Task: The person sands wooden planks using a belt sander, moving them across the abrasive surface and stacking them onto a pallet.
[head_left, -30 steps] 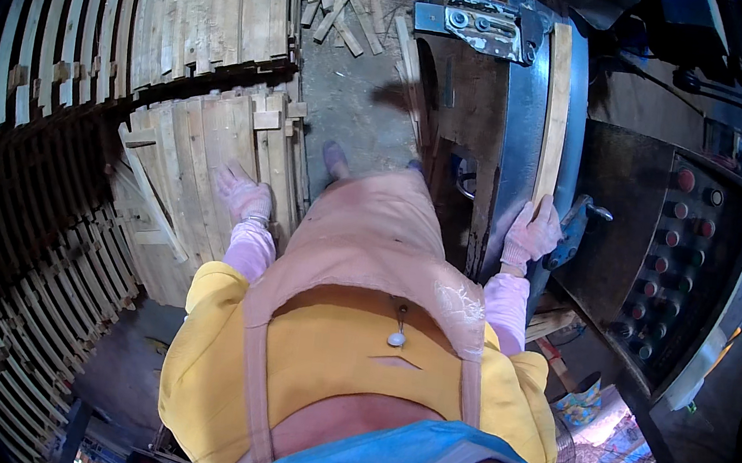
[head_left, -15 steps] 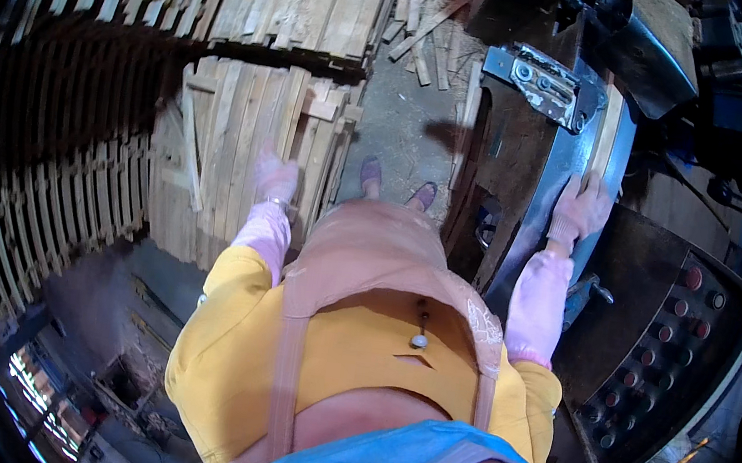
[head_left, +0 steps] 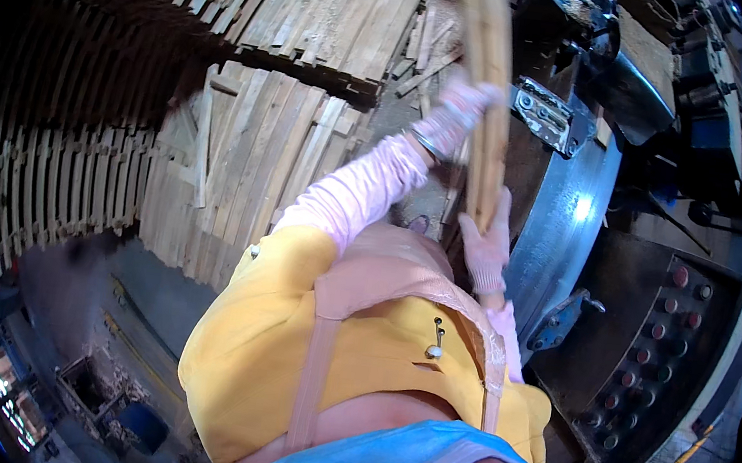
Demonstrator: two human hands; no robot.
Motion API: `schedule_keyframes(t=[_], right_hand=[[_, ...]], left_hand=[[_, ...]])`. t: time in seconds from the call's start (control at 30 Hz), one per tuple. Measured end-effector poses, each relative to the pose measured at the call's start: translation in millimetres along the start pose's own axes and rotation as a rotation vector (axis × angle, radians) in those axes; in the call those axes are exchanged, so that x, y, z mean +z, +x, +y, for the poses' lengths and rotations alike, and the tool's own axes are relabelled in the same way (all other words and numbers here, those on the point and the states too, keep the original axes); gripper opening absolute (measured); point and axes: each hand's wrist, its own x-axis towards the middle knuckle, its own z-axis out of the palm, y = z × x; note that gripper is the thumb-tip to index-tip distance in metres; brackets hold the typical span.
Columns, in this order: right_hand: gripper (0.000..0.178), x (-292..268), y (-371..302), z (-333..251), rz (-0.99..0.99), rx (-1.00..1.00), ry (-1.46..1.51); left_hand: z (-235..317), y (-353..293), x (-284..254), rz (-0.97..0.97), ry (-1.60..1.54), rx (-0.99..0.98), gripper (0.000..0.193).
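A long pale wooden strip (head_left: 486, 158) slants up and away in front of me, its far part blurred by motion. It may be two strips lying together. My left hand (head_left: 460, 118), in a pinkish glove, is closed around its middle, reaching across from the left. At the near end, my right hand (head_left: 488, 245), gloved too, has thumb and fingers on either side of the wood. Beside it on the right is a machine's shiny metal bed (head_left: 564, 226). A short end of another strip (head_left: 603, 132) shows at the machine's far opening.
On my left stands a stack of boards (head_left: 248, 144), with another stack (head_left: 341, 13) beyond it. Loose offcuts (head_left: 427, 64) lie on the floor ahead. A control panel (head_left: 650, 355) with several round buttons is at the right, near a metal crank handle (head_left: 567, 318).
My left hand has swung from the board stack to the right and now holds a strip. My right hand has left the strip on the machine bed and moved left to the held strip's near end.
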Motion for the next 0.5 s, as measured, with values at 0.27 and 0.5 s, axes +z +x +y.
schedule_keyframes(t=[0.27, 0.5], right_hand=[[0.092, -23.5, -193.4, 98.4, 0.353, 0.888, -0.585], [0.071, -86.0, 21.7, 89.5, 1.027, 0.374, -0.526]], left_hand=[[-84.9, -93.4, -28.7, -0.285, 0.471, -0.445, 0.078], [-109.8, -141.0, -116.6, -0.278, 0.941, -0.526, 0.076]])
